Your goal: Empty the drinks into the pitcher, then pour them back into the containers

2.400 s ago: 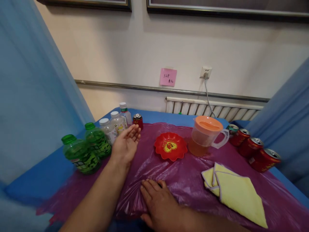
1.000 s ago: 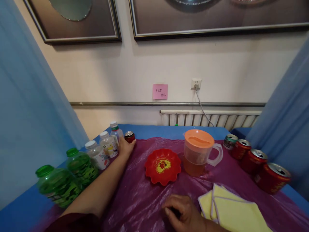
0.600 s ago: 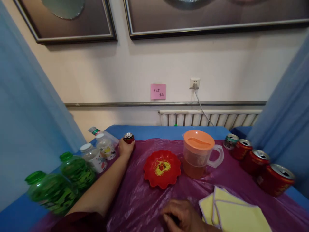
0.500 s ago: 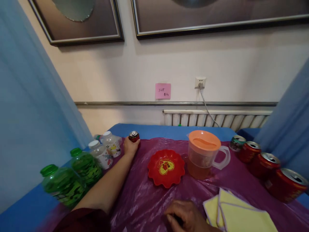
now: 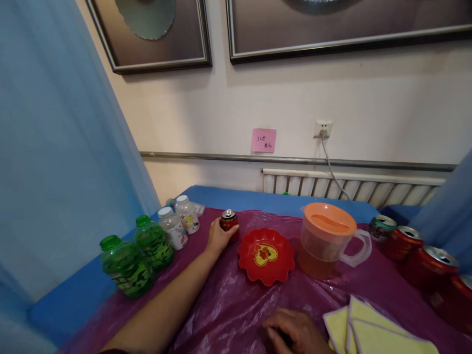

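Observation:
My left hand (image 5: 217, 238) is wrapped round a small dark red can (image 5: 229, 221), upright just left of a scalloped red dish (image 5: 266, 279). Low in the view, my right hand (image 5: 293, 328) has its fingers curled; whatever they hold, if anything, is hidden. Beside that hand lie folded yellow cloths (image 5: 387, 332). A clear jug (image 5: 320, 246) with an orange lid and amber liquid stands right of the dish.
Two green bottles (image 5: 127, 270) and two white-capped bottles (image 5: 173, 229) line the left side. Several cans (image 5: 405, 242) stand at the right. A purple plastic sheet (image 5: 217, 309) covers the blue table (image 5: 239, 197); a radiator (image 5: 354, 183) is behind.
The view has turned to the left. My left hand and the can have moved closer to the red dish. The right hand keeps its place by the cloths, fingers still curled.

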Action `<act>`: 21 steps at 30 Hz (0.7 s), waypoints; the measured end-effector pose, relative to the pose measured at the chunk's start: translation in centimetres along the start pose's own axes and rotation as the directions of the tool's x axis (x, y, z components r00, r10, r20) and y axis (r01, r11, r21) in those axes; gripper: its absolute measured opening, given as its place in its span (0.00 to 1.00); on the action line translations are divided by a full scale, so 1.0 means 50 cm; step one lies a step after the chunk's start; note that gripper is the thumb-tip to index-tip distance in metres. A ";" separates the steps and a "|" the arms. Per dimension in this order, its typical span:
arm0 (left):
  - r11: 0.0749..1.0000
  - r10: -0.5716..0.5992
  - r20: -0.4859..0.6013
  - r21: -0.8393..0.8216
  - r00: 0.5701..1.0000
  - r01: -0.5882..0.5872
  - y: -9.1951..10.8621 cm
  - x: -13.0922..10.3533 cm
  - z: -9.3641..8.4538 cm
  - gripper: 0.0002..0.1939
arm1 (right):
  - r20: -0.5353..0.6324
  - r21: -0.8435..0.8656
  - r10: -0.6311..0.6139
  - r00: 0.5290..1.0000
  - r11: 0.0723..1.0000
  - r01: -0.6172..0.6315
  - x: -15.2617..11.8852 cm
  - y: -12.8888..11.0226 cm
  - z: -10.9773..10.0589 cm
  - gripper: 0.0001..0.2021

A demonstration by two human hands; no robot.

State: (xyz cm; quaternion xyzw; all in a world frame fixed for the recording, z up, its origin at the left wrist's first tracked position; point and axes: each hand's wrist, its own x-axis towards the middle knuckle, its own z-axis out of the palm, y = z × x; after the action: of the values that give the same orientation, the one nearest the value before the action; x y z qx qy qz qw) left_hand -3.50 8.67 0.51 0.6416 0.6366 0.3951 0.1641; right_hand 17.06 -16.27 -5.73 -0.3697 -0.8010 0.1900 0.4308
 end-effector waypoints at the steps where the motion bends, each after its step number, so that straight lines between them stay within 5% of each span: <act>1: 1.000 0.000 -0.001 0.001 1.000 0.000 -0.001 -0.003 -0.002 0.28 | 0.002 -0.003 0.000 1.000 1.000 0.000 0.001 -0.001 -0.001 0.08; 8: 0.997 -0.049 -0.001 -0.057 0.999 0.048 -0.011 -0.011 -0.013 0.32 | 0.022 -0.029 0.056 0.998 0.998 -0.055 -0.001 0.002 -0.001 0.08; 21: 0.986 0.031 0.100 -0.168 0.995 -0.013 -0.029 -0.023 -0.014 0.29 | 0.065 -0.056 0.057 0.996 0.997 -0.053 -0.003 0.005 0.000 0.07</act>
State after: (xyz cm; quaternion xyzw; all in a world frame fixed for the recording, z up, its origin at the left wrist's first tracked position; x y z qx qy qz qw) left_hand -4.89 7.58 -0.42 0.6519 0.5850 0.4156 0.2451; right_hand 17.23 -16.25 -5.96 -0.3966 -0.8094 0.1920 0.3882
